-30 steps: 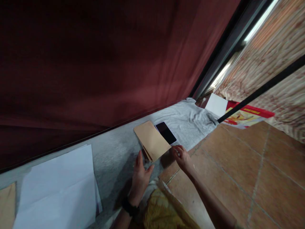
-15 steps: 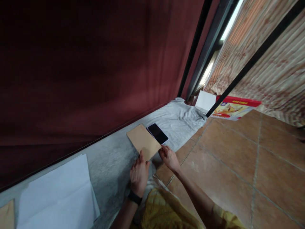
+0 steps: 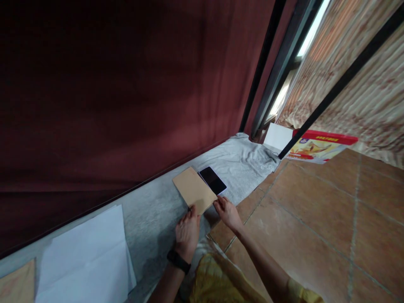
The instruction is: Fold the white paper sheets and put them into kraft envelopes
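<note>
A flat rectangular piece of brown kraft paper (image 3: 194,189) lies on the grey cloth-covered ledge (image 3: 148,229). My right hand (image 3: 227,212) is closed, pinching the paper's right-hand corner between thumb and fingers. My left hand (image 3: 187,231), with a dark band on the wrist, lies palm down at the near edge. Its fingers are stretched out and the tips touch the paper. Just beyond the paper's right side a phone (image 3: 213,180) with a dark screen rests face up, very near or touching it. Whether the brown paper is folded or layered cannot be made out.
White paper sheets (image 3: 85,256) are stacked at the left, beside another brown paper piece (image 3: 19,282). A dark red curtain (image 3: 126,105) borders the ledge. At right, a slanting black pole (image 3: 331,90) passes before a red-and-yellow printed box (image 3: 315,147) on the tiled floor (image 3: 299,219).
The whole view has shifted slightly, so everything sits a little further right and lower. Both hands keep their places at the brown paper.
</note>
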`<state>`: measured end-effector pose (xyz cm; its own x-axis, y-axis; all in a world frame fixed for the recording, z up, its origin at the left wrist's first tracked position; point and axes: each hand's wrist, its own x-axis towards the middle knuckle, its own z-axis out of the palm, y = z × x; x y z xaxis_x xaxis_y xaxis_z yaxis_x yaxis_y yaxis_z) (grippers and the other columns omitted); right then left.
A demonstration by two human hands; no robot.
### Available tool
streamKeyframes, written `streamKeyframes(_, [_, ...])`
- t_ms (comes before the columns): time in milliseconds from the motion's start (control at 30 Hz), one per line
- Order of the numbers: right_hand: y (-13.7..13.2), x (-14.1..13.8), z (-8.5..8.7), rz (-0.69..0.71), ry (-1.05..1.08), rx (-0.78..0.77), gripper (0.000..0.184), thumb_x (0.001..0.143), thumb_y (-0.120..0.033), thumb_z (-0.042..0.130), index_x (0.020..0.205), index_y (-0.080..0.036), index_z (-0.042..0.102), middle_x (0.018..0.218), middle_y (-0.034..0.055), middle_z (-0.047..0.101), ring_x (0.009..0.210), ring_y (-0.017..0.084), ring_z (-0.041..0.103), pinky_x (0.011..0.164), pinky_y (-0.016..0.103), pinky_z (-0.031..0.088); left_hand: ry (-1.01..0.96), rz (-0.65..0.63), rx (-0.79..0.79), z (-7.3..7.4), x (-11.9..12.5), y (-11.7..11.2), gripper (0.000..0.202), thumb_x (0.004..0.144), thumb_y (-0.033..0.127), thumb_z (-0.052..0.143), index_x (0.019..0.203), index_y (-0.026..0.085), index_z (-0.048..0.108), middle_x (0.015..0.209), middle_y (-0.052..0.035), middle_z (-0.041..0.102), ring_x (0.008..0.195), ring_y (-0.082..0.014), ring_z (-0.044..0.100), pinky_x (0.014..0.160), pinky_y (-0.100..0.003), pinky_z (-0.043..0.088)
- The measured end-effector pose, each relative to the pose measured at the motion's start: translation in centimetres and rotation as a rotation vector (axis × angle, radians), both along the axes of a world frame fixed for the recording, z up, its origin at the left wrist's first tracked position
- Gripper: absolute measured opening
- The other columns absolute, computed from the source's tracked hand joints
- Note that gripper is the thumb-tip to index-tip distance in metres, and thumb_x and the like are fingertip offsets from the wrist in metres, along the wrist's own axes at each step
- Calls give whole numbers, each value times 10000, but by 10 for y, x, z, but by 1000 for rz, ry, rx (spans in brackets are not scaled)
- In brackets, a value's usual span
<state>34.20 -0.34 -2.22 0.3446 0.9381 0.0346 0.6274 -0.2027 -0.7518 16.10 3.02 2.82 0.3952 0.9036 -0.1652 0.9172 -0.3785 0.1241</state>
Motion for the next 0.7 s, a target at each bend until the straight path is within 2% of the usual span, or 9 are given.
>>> streamKeyframes(100, [1,-1,1,-33,19,-4,359,1030,-414,439,1178,-207,692,1067,99,736,984,230,704,834,287,499,-36,-13,-7,-1,-1,0,400,1012,256,393,1373,186,551,1174,-145,721,1039,-235,687,850,-307,491])
streamKeyframes(200, [3,-2,4,-58,30,-33,395,1041,-444,389,1097,-230,716,1022,73,757,962,228,714,801,282,497,-52,-18,-6,-1,-2,0,390,1003,242,409,1355,186,568,1165,-144,717,1042,-240,677,861,-319,489])
streamKeyframes(367, [6,-6,7,-161,1,-77,371,1023,-427,408,1047,-238,725,958,48,767,891,225,715,717,277,481,-21,-45,15,5,-5,-2,391,996,306,442,1340,173,576,1161,-142,695,1022,-257,662,862,-348,498])
streamKeyframes(467, [8,-8,8,-189,19,-87,333,1011,-390,428,1050,-238,722,960,43,766,882,219,710,712,274,469,-38,-55,109,6,-4,1,419,1001,358,420,1328,149,580,1230,-166,651,1061,-281,641,892,-391,506])
streamKeyframes(600, [8,-9,9,-202,88,-89,297,1005,-350,450,1084,-224,707,1006,44,762,930,206,704,754,264,464,-203,-204,296,-4,7,20,467,1005,350,402,1397,127,524,1453,-190,520,1342,-321,493,1067,-458,451])
streamKeyframes(700, [8,-8,10,-217,141,-96,283,1003,-333,464,1103,-216,702,1010,44,760,942,193,700,787,255,467,-273,-346,341,-15,23,38,468,1004,310,396,1403,99,519,1517,-199,470,1448,-328,389,1144,-483,401])
